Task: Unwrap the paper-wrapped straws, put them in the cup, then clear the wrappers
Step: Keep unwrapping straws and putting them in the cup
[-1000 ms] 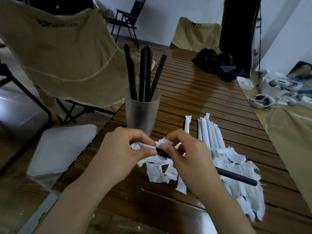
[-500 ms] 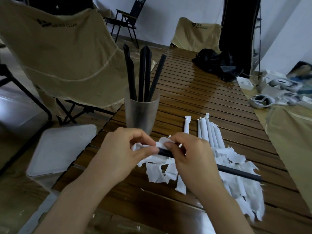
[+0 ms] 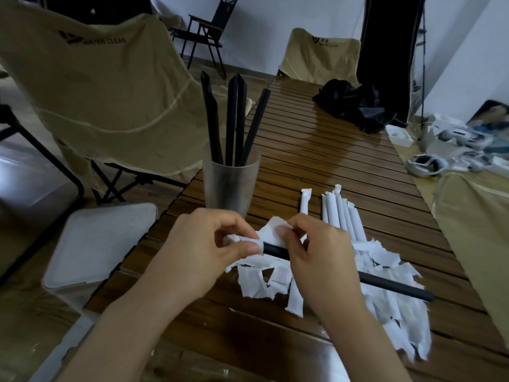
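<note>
Since the earlier frame: right hand (image 3: 319,260) has slid along the black straw (image 3: 394,287); more bare shaft shows between the grips.
Left hand (image 3: 203,249): thumb and fingers pinched on the torn wrapper (image 3: 271,232) at the straw's left end.
Right hand: fingers curled round the straw just right of that, thumb on the paper.
Under the straw: wrapper scraps (image 3: 385,296) on the surface (image 3: 316,150).
Beyond the straw: wrapped straws (image 3: 340,213).
Beyond the left hand: cup (image 3: 230,188), four black straws (image 3: 234,119) upright inside.
</note>
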{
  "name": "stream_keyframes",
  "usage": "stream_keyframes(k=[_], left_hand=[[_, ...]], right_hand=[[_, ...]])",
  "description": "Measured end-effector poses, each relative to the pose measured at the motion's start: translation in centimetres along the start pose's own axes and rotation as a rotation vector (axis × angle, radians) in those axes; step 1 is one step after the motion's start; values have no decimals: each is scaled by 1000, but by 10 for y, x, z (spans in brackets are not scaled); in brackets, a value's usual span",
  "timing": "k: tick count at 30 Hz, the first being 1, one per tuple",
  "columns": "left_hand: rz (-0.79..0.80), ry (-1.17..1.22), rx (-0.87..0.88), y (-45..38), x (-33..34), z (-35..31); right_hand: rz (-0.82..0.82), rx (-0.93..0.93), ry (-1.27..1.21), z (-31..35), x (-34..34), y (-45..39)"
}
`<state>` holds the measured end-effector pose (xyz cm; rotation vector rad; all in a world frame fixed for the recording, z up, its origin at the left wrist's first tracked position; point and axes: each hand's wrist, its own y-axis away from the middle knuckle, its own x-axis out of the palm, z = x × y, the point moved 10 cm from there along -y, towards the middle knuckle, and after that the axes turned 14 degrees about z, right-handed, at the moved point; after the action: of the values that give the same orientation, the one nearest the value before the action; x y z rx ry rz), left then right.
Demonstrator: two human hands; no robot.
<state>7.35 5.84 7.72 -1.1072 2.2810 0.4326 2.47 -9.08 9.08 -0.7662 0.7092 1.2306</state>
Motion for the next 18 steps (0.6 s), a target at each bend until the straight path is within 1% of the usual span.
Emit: stream_keyframes(k=[4, 9, 14, 18], left_hand=[[-12, -12, 19, 0, -1, -3], [-3, -41, 29, -1, 1, -5], [17, -102, 26, -3, 4, -6], [14, -116, 21, -3, 4, -4]], right_hand=[[45, 77, 2, -7, 5, -1], [39, 157, 35, -17, 7, 0], [76, 259, 32, -32, 11, -1], [80, 299, -24, -39, 13, 0]])
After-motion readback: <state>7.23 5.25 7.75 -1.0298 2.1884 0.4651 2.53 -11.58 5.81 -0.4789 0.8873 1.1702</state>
